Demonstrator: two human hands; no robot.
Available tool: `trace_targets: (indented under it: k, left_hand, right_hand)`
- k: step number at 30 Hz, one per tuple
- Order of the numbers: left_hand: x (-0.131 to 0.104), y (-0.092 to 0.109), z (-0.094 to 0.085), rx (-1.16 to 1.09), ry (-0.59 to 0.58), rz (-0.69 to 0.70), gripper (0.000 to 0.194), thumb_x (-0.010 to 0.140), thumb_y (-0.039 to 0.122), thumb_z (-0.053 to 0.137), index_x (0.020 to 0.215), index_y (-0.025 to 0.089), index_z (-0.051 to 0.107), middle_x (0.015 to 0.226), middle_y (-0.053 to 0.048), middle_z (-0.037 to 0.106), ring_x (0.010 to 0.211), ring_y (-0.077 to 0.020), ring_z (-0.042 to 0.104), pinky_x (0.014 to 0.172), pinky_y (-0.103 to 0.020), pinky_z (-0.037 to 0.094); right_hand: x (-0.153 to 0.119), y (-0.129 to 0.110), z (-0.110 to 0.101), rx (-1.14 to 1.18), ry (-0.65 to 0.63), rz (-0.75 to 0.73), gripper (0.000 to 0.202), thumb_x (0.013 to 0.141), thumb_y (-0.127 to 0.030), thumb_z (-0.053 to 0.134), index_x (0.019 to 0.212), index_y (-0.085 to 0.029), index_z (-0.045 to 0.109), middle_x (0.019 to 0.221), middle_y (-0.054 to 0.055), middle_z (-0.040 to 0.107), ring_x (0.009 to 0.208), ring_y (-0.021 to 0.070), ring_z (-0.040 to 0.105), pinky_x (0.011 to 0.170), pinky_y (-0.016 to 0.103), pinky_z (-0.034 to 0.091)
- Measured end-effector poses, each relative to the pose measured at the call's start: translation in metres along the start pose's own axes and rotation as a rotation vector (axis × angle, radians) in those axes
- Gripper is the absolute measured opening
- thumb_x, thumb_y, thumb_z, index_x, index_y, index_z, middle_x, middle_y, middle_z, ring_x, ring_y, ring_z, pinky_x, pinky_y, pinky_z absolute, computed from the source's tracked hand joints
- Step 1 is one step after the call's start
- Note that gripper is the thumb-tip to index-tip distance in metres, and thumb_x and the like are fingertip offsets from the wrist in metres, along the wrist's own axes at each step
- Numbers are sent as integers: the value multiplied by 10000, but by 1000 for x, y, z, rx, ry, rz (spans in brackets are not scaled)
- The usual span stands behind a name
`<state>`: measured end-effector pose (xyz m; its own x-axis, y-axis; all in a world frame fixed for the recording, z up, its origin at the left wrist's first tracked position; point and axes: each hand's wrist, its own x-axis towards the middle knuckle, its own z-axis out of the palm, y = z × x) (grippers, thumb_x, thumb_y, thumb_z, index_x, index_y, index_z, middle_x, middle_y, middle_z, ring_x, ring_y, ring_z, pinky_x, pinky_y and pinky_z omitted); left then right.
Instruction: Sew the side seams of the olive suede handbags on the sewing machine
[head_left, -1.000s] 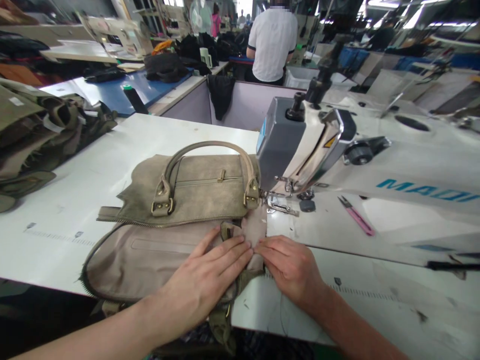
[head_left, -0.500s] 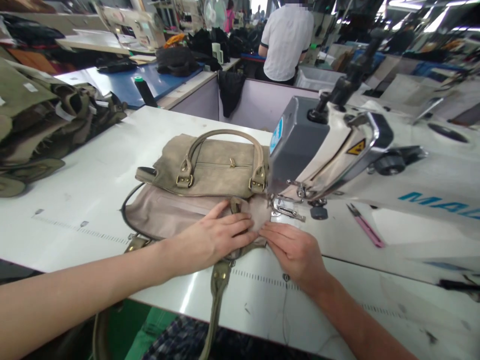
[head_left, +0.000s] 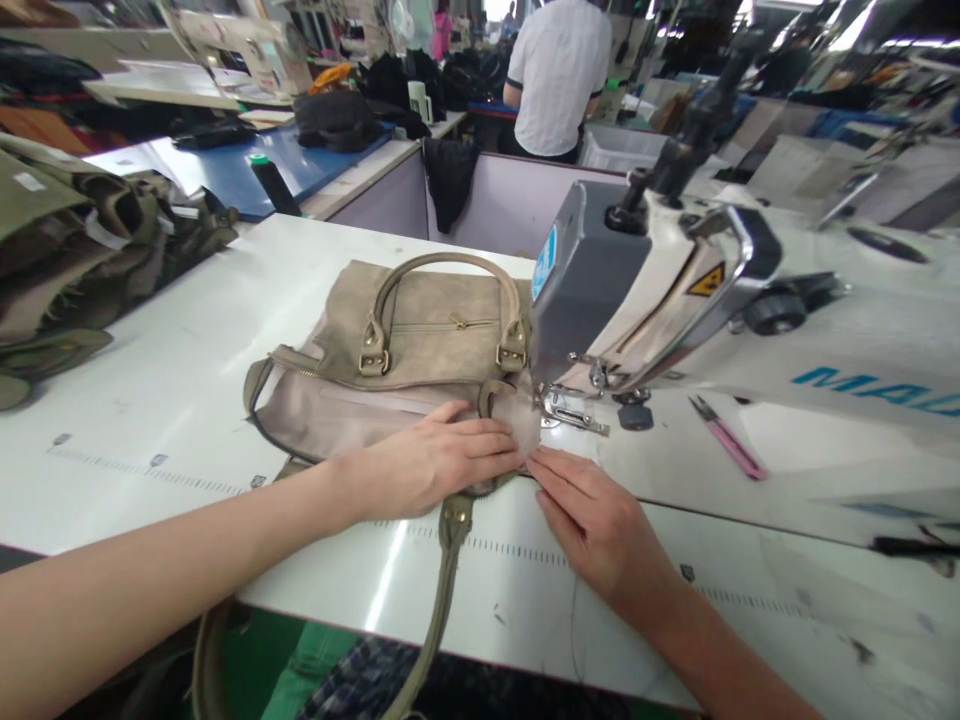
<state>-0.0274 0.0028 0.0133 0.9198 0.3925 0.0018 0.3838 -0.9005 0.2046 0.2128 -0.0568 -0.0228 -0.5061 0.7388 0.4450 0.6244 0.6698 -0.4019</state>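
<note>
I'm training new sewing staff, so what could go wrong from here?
The right hand and left hand lie near the presser foot; fingers could get caught if they drift closer.
The upper handle's metal buckle sits beside the machine head and might knock it.
The lower handle hangs over the table's edge and may drag the bag askew.

olive-tan bag (head_left: pixel 435 290), pinkish-beige lining (head_left: pixel 330 410), white tabletop (head_left: pixel 187 300), pink-handled snips (head_left: pixel 739 450), blue lettering (head_left: pixel 870 388)
</note>
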Motion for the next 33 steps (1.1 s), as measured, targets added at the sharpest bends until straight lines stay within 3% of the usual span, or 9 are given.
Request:
trace_targets:
  k: [4, 10, 16, 26, 33]
  left_hand:
    - [0, -4, -2, -2, -8, 13, 471, 987, 133, 336, 1448, 207, 395, 1499, -75, 436, 1367, -208, 399, 1103, -386, 184]
    - [3, -1, 2, 76, 11, 58, 403, 1044, 190, 252, 1392, 185, 455, 1351, -87, 579, 1238, -200, 502, 1039, -385, 237]
    - [9, -4, -1, 105, 9, 65, 417, 1044, 189, 231, 1405, 165, 440, 1316, -95, 593, 1189, -214, 521, 987, -386, 263]
    - [31, -38, -4, 74, 19, 16, 395, 1020, 194, 332, 1377, 234, 497, 1307, -83, 611, 1202, -219, 512, 962, -383, 280]
    - [48, -61, 0, 38, 87, -9, 382, 1010, 165, 346, 1335, 204, 542, 1321, -85, 609, 1215, -205, 521, 1001, -373, 277]
  right_hand:
    - [1, 3, -1, -6, -8, -21, 300, 947, -97, 492, 1205, -42, 634, 1174, 178, 664, 1125, 260, 605, 986, 447, 546]
    - [3, 3, -3, -16, -12, -55, 314, 927, -48, 461, 1182, -31, 643, 1166, 185, 668, 1116, 267, 602, 978, 451, 549]
    - [7, 8, -6, -59, -19, -84, 377, 898, -19, 411, 1193, -51, 644, 1162, 168, 678, 1107, 264, 610, 970, 467, 550]
    - [11, 18, -1, -158, -86, 39, 472, 872, -80, 416, 1325, -26, 538, 1319, 200, 564, 1232, 316, 491, 1048, 537, 454]
    - [8, 15, -1, -151, -18, 36, 405, 870, -60, 443, 1246, -23, 592, 1191, 196, 608, 1120, 303, 544, 1010, 501, 484]
